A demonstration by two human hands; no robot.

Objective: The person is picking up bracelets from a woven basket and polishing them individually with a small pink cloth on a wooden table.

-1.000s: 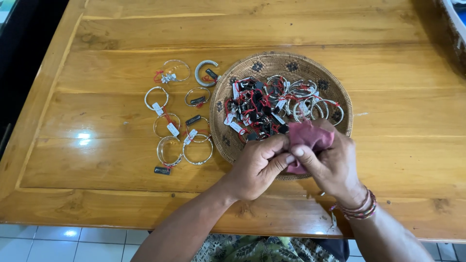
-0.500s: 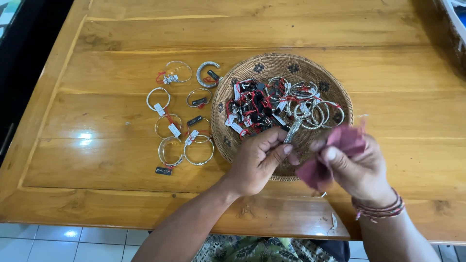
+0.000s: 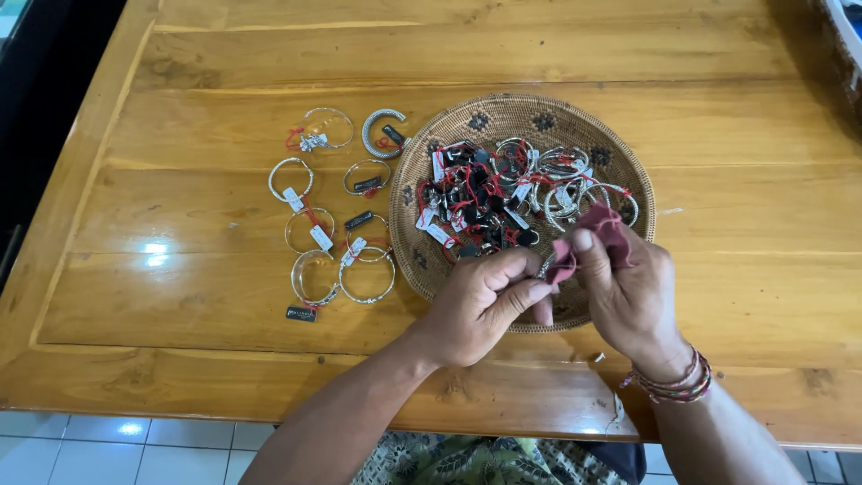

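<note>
My left hand (image 3: 480, 301) hovers over the near rim of a round woven basket (image 3: 620, 162) and pinches a small silver piece of jewellery, mostly hidden by the fingers. My right hand (image 3: 628, 287) is closed on a dark red cloth (image 3: 597, 229), pressed against that piece. The basket holds a pile of silver bangles (image 3: 516, 193) with red strings and small tags.
Several tagged silver bangles (image 3: 328, 220) lie in rows on the wooden table (image 3: 180, 296) left of the basket. The table's near edge runs just under my forearms, with white floor tiles (image 3: 108, 449) below it. Beaded bracelets (image 3: 673, 386) circle my right wrist.
My right hand swung out to the right with the cloth, then came back in against the left hand. The left hand stayed over the basket's near rim.
</note>
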